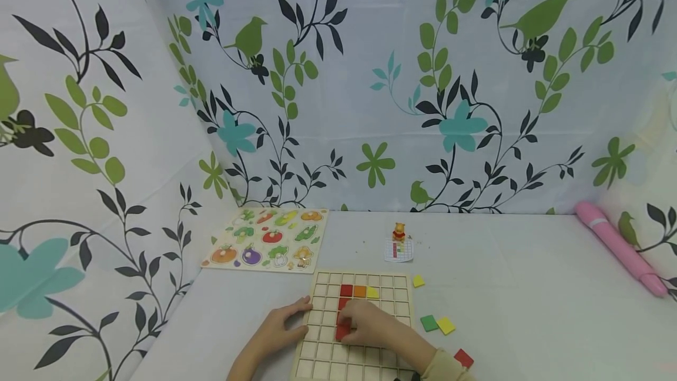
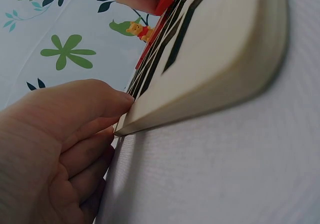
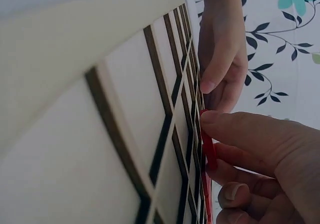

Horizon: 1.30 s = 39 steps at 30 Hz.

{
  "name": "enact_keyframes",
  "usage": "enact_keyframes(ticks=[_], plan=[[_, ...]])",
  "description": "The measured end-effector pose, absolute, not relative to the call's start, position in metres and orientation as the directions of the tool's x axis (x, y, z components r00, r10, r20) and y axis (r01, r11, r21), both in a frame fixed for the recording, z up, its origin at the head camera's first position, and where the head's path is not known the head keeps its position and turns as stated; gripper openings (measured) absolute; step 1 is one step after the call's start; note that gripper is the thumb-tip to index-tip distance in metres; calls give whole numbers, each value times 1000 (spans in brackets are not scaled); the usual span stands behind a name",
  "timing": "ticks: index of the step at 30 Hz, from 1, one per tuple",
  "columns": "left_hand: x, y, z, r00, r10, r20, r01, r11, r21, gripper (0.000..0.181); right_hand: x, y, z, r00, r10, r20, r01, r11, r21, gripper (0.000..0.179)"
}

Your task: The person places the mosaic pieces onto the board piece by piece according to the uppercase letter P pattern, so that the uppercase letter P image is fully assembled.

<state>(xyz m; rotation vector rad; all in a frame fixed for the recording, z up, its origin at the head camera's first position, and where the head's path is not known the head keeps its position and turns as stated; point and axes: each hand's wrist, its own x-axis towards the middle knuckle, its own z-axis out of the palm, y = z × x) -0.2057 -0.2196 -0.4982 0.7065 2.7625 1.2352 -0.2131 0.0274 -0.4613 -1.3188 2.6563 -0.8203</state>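
Note:
A wooden grid board (image 1: 319, 350) lies on the white table in front of me. My left hand (image 1: 275, 331) grips its left edge, the thumb on the rim and the other fingers along the side. Over the board's middle, my right hand (image 1: 370, 325) pinches a red square tile (image 3: 209, 149) between thumb and fingers, at the grid's surface. In the head view, a red tile (image 1: 346, 290), an orange tile (image 1: 359, 291) and a yellow tile (image 1: 372, 292) form a row near the top. More red runs down the column below, partly hidden by my right hand.
Right of the board lie loose tiles: yellow (image 1: 418, 281), green (image 1: 429, 323), another yellow (image 1: 446, 326) and red (image 1: 463, 358). Behind it, a small bear figurine (image 1: 399, 231) stands by a grid card (image 1: 399, 251). A vegetable picture board (image 1: 288, 253) lies back left, a pink pen-shaped object (image 1: 621, 249) far right.

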Motion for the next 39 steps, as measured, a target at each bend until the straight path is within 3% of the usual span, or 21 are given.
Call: enact_keyframes(ticks=[6, 32, 39], plan=[[-206, -220, -499, -896, 417, 151, 391, 582, 713, 38, -212, 24, -461, -666, -739, 104, -678, 541, -498, 16], [-207, -221, -498, -903, 406, 139, 372, 580, 725, 41, -212, 21, -463, -680, -724, 110, -675, 561, -479, 18], [-206, -221, -498, -898, 410, 161, 390, 570, 724, 40, -209, 29, -446, -707, -702, 87, -611, 545, -574, 14]])
